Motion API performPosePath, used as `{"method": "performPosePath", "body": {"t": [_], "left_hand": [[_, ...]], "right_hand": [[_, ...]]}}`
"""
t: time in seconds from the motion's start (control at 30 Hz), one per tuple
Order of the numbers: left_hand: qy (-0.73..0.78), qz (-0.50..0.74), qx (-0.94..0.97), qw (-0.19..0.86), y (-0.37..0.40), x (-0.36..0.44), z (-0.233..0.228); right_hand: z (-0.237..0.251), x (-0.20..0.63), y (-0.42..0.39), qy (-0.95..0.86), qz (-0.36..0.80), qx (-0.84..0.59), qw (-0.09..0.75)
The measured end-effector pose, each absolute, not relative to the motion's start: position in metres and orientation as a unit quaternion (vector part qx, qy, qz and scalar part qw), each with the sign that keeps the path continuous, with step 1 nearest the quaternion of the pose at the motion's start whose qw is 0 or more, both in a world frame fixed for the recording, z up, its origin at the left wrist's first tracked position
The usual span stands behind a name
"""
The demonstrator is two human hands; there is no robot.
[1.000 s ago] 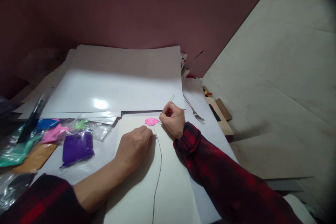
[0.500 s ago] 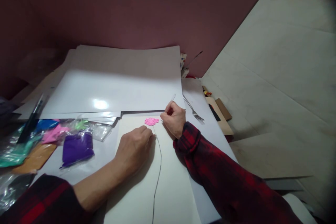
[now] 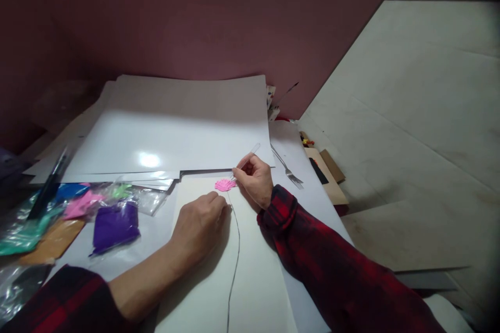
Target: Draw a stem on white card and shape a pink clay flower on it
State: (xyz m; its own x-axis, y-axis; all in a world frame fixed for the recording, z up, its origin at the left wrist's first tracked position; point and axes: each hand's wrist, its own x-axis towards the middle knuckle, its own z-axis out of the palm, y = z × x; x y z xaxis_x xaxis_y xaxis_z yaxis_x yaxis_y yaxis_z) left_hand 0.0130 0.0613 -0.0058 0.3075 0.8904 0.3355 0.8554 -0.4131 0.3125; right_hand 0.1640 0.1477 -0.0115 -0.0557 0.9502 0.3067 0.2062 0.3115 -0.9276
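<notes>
A small ridged piece of pink clay [image 3: 224, 185] is stuck on a white sheet of paper [image 3: 258, 270], at the top end of a thin drawn dark line. Pinched in my right hand [image 3: 255, 177] is a clear plastic fork [image 3: 254, 149], its handle pointing up and its tines at the clay's right edge. My left hand [image 3: 203, 221] rests on the paper just below the clay, left of the line. Its fingers are curled and closed; whatever may be in them is hidden.
Bagged clay, including a purple packet [image 3: 115, 223], lies at the left beside a dark pen-like tool [image 3: 49, 184]. Large white boards [image 3: 187, 125] are stacked behind the paper. A metal fork [image 3: 287, 166] lies on the right, close to the table edge.
My right hand has moved slightly left, bringing the plastic fork's tines from beside the pink clay onto its right edge. My left hand stays in place.
</notes>
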Motion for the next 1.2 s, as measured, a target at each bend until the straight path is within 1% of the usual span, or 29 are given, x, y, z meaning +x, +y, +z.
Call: {"method": "performPosePath", "body": {"t": [0.3, 0.43, 0.63, 0.87, 1.2], "left_hand": [[0.541, 0.228, 0.808, 0.046, 0.0606, 0.0137, -0.0041], [0.543, 0.226, 0.807, 0.048, 0.0607, 0.0142, -0.0039], [0.547, 0.222, 0.806, 0.047, 0.0599, 0.0142, -0.0033], [0.547, 0.224, 0.806, 0.044, 0.0601, 0.0140, -0.0042], [0.547, 0.224, 0.805, 0.041, 0.0593, 0.0136, -0.0044]], "right_hand": [[-0.0019, 0.1623, 0.1498, -0.677, 0.313, -0.456, 0.486], [-0.0015, 0.1624, 0.1506, -0.689, 0.308, -0.449, 0.479], [-0.0028, 0.1605, 0.1539, -0.703, 0.347, -0.406, 0.469], [-0.0043, 0.1585, 0.1558, -0.677, 0.402, -0.390, 0.477], [-0.0070, 0.1573, 0.1570, -0.660, 0.442, -0.377, 0.475]]}}
